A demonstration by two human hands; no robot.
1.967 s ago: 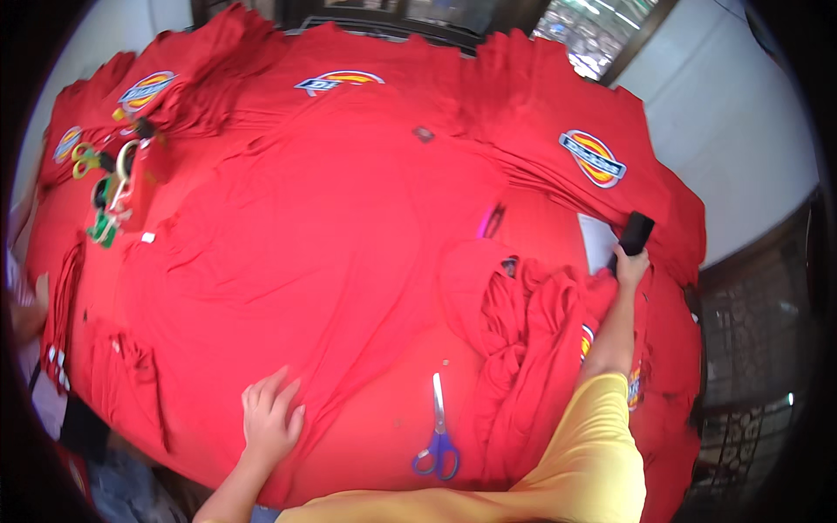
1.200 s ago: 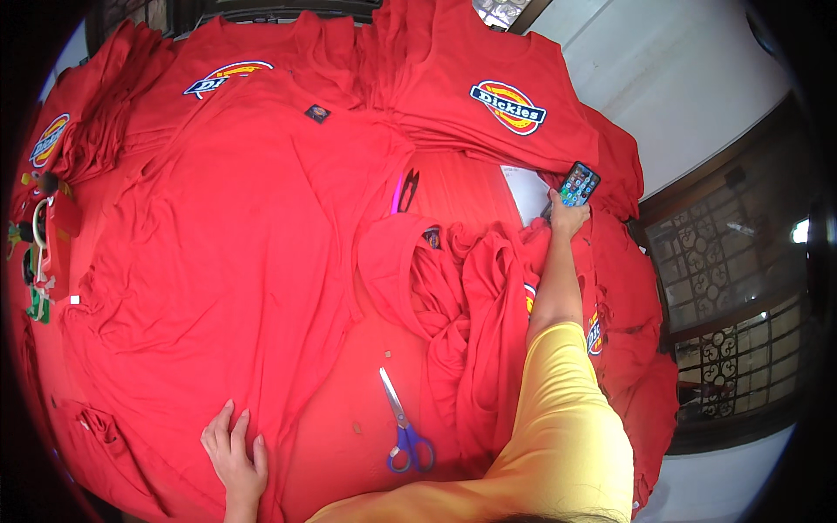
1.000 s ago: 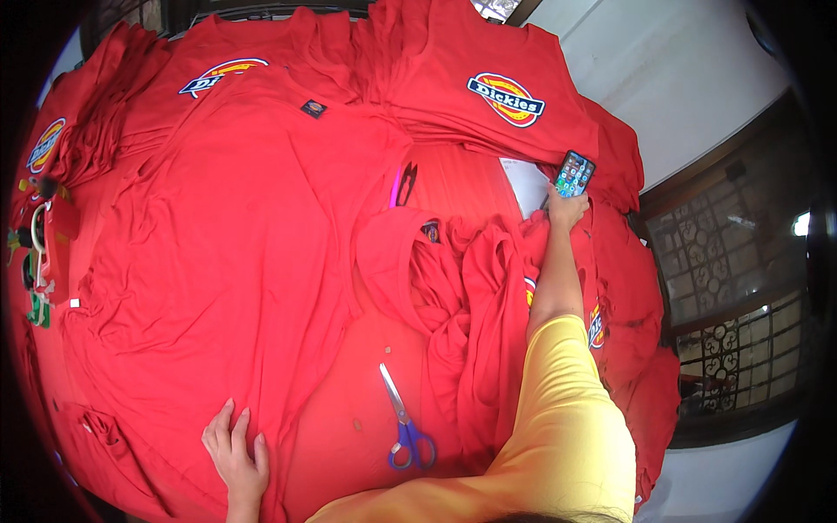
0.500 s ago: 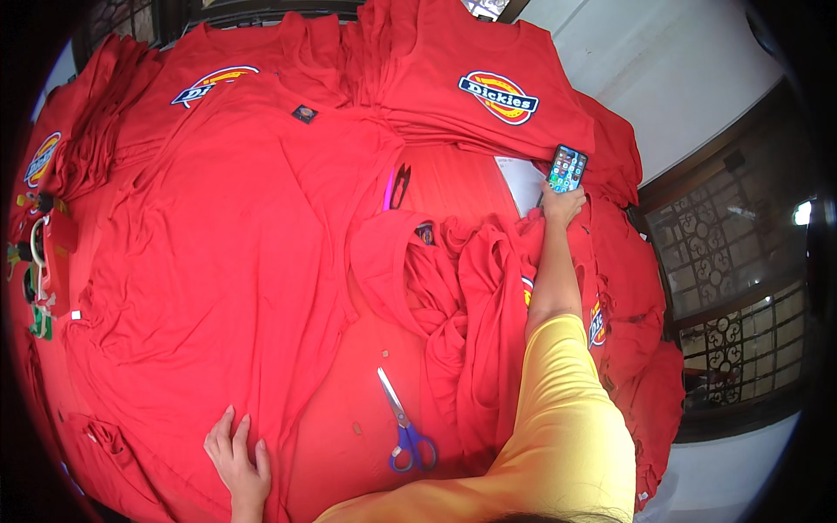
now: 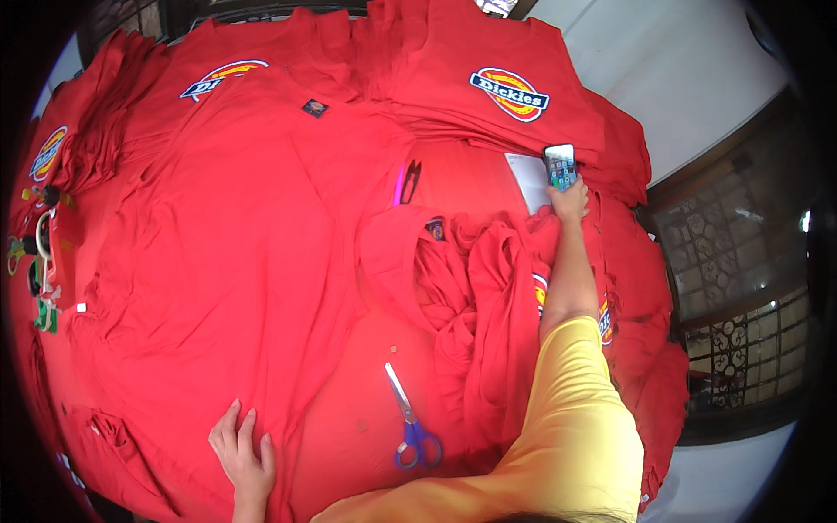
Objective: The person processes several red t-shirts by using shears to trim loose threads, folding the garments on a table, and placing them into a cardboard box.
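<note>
At the right, my outstretched right hand (image 5: 570, 200) grips the lower end of a smartphone (image 5: 561, 167) with a lit screen of small icons. Behind the phone lies a sheet of white paper (image 5: 526, 181). My left hand (image 5: 242, 449) rests with its fingers apart on the near part of a red shirt (image 5: 235, 235), which is spread out flat and has a dark neck label. Between my arms, scissors (image 5: 410, 420) with blue handles lie on the red tabletop (image 5: 349, 401), blades pointing away. A crumpled red shirt (image 5: 475, 296) sits beside my right forearm.
Stacked red shirts with a round printed logo (image 5: 514, 44) line the far edge, and more shirts (image 5: 641, 349) pile up on the right. Small thread snips (image 5: 411, 181) lie mid-table beside a pink strip. A red holder (image 5: 59, 253) with tools stands at the left.
The phone has turned more upright and shifted slightly left against the paper, showing more of the sheet. The whole view has shifted slightly; my left hand stays on the shirt.
</note>
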